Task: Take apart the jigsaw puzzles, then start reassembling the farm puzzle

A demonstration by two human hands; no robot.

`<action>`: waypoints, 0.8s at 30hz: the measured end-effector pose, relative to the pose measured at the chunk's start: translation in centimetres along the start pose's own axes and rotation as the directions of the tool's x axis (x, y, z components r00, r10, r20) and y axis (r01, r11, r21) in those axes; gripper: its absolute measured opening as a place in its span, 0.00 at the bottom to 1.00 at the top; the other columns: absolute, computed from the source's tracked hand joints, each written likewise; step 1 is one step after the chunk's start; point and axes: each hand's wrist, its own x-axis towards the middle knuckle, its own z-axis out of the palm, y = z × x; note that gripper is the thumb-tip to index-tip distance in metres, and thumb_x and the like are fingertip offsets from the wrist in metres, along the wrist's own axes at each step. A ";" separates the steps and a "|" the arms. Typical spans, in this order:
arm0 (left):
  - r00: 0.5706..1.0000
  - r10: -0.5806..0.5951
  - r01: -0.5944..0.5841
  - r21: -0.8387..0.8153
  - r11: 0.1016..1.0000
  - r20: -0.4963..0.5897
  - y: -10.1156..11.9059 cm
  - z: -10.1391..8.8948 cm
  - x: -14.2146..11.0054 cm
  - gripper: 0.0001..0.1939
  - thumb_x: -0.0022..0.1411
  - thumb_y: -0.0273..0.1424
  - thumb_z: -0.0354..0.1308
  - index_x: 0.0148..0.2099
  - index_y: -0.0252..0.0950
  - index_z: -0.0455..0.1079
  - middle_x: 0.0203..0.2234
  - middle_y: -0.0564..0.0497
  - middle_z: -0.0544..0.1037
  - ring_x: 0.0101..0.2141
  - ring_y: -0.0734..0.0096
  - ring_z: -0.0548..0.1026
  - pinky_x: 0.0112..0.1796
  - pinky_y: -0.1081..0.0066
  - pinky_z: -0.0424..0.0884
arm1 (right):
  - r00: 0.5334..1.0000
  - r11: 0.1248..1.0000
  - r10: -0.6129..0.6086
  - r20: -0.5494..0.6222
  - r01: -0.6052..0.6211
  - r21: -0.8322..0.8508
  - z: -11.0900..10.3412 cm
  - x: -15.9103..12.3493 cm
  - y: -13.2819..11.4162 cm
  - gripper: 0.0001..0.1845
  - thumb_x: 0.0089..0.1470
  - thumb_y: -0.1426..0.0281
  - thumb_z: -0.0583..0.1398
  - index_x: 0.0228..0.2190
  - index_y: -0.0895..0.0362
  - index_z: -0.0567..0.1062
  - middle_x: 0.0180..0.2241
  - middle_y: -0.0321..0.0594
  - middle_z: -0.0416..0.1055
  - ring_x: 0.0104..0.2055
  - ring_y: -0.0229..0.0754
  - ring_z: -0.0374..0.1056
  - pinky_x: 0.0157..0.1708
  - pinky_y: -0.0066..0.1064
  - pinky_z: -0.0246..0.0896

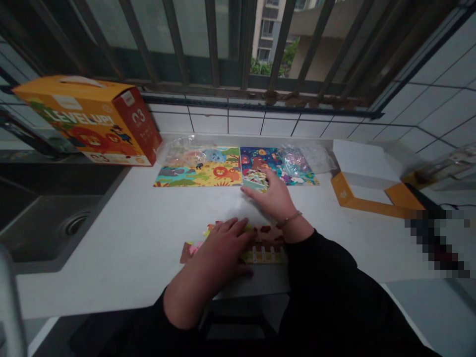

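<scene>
My right hand (277, 198) curls its thumb and fingers around a small stack of puzzle pieces (255, 180) at the front edge of the dark blue picture sheet (255, 154). Nearer to me, my left hand (225, 243) lies with fingers stretched over a partly joined jigsaw puzzle (269, 250). A white fence and brown patches show on the puzzle's right part, and some pink on its left. The hand and forearm hide much of its middle. Left of the blue sheet lies a yellow picture sheet (208, 173) with lions.
Clear plastic bags (310, 156) rest on both sheets. An orange box (92, 124) stands at the back left, beside a sink (44, 218). At the right is an open orange-and-white box (366, 173). A barred window rises behind the white counter (122, 238).
</scene>
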 end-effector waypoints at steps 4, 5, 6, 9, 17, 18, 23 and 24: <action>0.999 0.017 -0.017 0.003 1.000 -0.048 -1.0 0.6 1.0 0.35 0.59 0.37 0.76 0.67 0.45 0.73 0.70 0.40 0.71 0.67 0.38 0.69 0.66 0.41 0.67 | 0.987 0.993 0.116 -0.114 -0.117 -0.008 -3.5 1.1 2.0 0.33 0.49 0.46 0.74 0.47 0.54 0.78 0.44 0.49 0.82 0.44 0.56 0.77 0.48 0.47 0.71; 0.997 0.010 -0.011 -0.003 1.000 -0.075 -1.7 0.6 1.2 0.32 0.60 0.36 0.76 0.65 0.44 0.74 0.68 0.39 0.73 0.67 0.38 0.70 0.65 0.42 0.68 | 0.984 0.992 0.123 -0.127 -0.125 -0.012 -4.2 1.2 2.5 0.33 0.48 0.46 0.75 0.47 0.54 0.78 0.44 0.49 0.82 0.43 0.56 0.76 0.48 0.48 0.71; 0.994 -0.009 0.008 -0.006 1.000 -0.112 -2.5 0.6 1.3 0.30 0.60 0.35 0.75 0.63 0.43 0.75 0.68 0.38 0.73 0.67 0.38 0.70 0.65 0.41 0.68 | 0.983 0.992 0.125 -0.132 -0.128 -0.013 -4.7 1.2 3.0 0.33 0.48 0.46 0.75 0.46 0.54 0.78 0.44 0.49 0.82 0.43 0.56 0.76 0.48 0.48 0.72; 0.976 -0.082 0.077 -0.028 0.997 -0.204 -4.7 0.4 1.3 0.27 0.65 0.35 0.71 0.64 0.41 0.74 0.69 0.36 0.71 0.69 0.38 0.68 0.67 0.40 0.65 | 0.985 0.990 0.138 -0.105 -0.138 -0.001 -5.3 1.0 3.9 0.32 0.50 0.46 0.74 0.46 0.55 0.78 0.43 0.49 0.82 0.43 0.55 0.76 0.48 0.49 0.73; 0.855 -0.408 0.462 0.113 0.880 -0.320 -9.5 -2.8 -3.5 0.29 0.60 0.47 0.70 0.57 0.34 0.79 0.54 0.30 0.80 0.52 0.33 0.79 0.54 0.46 0.75 | 0.946 0.968 0.109 0.304 -0.171 0.185 -3.3 -0.3 3.1 0.37 0.48 0.52 0.76 0.55 0.55 0.79 0.50 0.51 0.81 0.48 0.57 0.78 0.51 0.49 0.75; 0.819 -0.483 0.543 0.148 0.826 -0.311 -10.2 -3.2 -4.4 0.27 0.61 0.51 0.68 0.52 0.33 0.80 0.49 0.29 0.82 0.48 0.33 0.80 0.50 0.46 0.76 | 0.914 0.967 0.079 0.397 -0.167 0.191 -3.1 -0.5 2.9 0.35 0.48 0.53 0.77 0.53 0.55 0.80 0.49 0.50 0.81 0.47 0.55 0.78 0.50 0.48 0.76; 0.756 -0.653 0.655 0.038 0.755 -0.042 -11.9 -3.9 -7.2 0.18 0.57 0.51 0.67 0.27 0.42 0.80 0.26 0.41 0.82 0.25 0.50 0.77 0.30 0.60 0.67 | 0.792 0.981 -0.005 0.611 -0.115 0.157 -2.7 -0.8 2.4 0.30 0.47 0.55 0.77 0.48 0.55 0.80 0.46 0.44 0.82 0.45 0.51 0.78 0.47 0.44 0.75; 0.767 -0.641 0.642 0.004 0.767 -0.038 -11.9 -3.9 -7.2 0.16 0.55 0.49 0.68 0.26 0.44 0.79 0.23 0.43 0.81 0.23 0.53 0.76 0.28 0.61 0.65 | 0.788 0.980 -0.003 0.616 -0.119 0.157 -2.8 -0.8 2.4 0.29 0.48 0.55 0.77 0.48 0.54 0.80 0.46 0.43 0.82 0.45 0.50 0.78 0.47 0.44 0.75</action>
